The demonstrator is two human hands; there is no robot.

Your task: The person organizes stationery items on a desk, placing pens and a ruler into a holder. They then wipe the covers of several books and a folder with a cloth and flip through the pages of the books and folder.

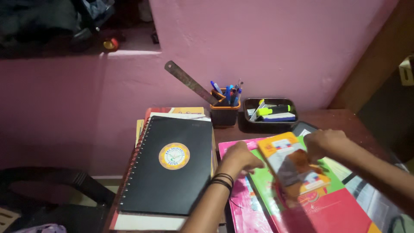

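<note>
pink wall [267, 47] behind, filling most of the view; dark ledge at top left too dim to read. brown desk [332, 118] below, mostly buried, right edge cut off by the frame. black spiral notebook [170, 166] at left with a round yellow emblem, topping a stack of books whose covers stay hidden but for thin edges. red and green book [327, 207] at lower right, running out of frame, over a pink book [243, 203] just beside it. orange booklet [293, 166] tilted above these, its picture blurred. left hand [239, 157], black bands at the wrist, curled at the booklet's left edge, fingers folded under so the grip cannot be made out. right hand [323, 142] closed over the booklet's upper right corner, fingertips hidden behind the cover. dark tablet-like slab at far right, half covered by the right forearm. black tray [250, 105] near the wall holding a highlighter and small items hard to tell apart. orange-rimmed pen cup [224, 116] beside it, with blue pens and a metal ruler [189, 82] leaning left.
</note>
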